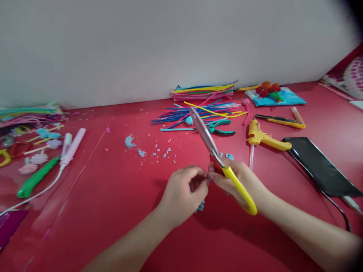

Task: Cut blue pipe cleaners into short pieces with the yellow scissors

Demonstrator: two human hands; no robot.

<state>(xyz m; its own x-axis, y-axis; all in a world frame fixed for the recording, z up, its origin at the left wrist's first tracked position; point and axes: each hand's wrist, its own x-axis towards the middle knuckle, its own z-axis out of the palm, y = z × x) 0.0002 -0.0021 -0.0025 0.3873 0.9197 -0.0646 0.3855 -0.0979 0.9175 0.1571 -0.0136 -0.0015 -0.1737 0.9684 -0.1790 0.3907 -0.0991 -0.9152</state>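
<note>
Scissors [208,138] with yellow and red handles are in my right hand [244,179], their blades pointing up and away from me. The thumb and fingertips of that hand meet those of my left hand [184,192], which is closed in a pinch. Whatever lies between the fingertips is too small or hidden to name. Below my left hand a few short light-blue pieces [200,207] show, partly covered by it. More cut light-blue pieces [229,156] lie just behind my right hand.
Pipe cleaners [176,115], green-handled pliers [221,130] and blue fluff [129,141] lie beyond my hands. A yellow glue gun [262,138], a cutter [283,120] and a black phone [320,164] with cables are on the right. Leftward are a pink corded tool [74,145] and a green-handled tool [39,177].
</note>
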